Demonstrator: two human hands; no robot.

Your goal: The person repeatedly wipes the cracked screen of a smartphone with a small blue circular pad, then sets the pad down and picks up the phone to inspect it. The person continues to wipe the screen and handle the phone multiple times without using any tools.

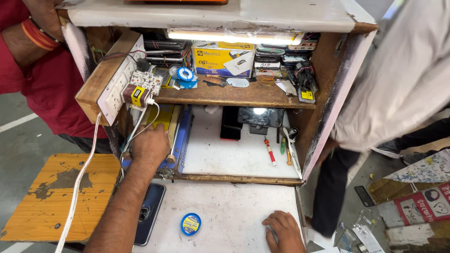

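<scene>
My left hand (150,145) reaches into the lower compartment of a wooden cabinet and rests on a blue and yellow machine (176,133) by its left wall. Fingers are curled over its edge; whether they grip it is unclear. My right hand (283,230) lies palm down on the white work surface (234,211) near its right edge, over a small object I cannot make out. A dark phone (149,213) lies under my left forearm, and a small round blue tin (191,224) sits between my arms.
A power strip (123,79) with plugs and white cables hangs on the left wall. Screwdrivers (270,151) and a black phone stand (260,119) are in the lower compartment. Boxes, tape and phones fill the shelf (234,93). Other people stand at left and right. An orange board (51,197) lies left.
</scene>
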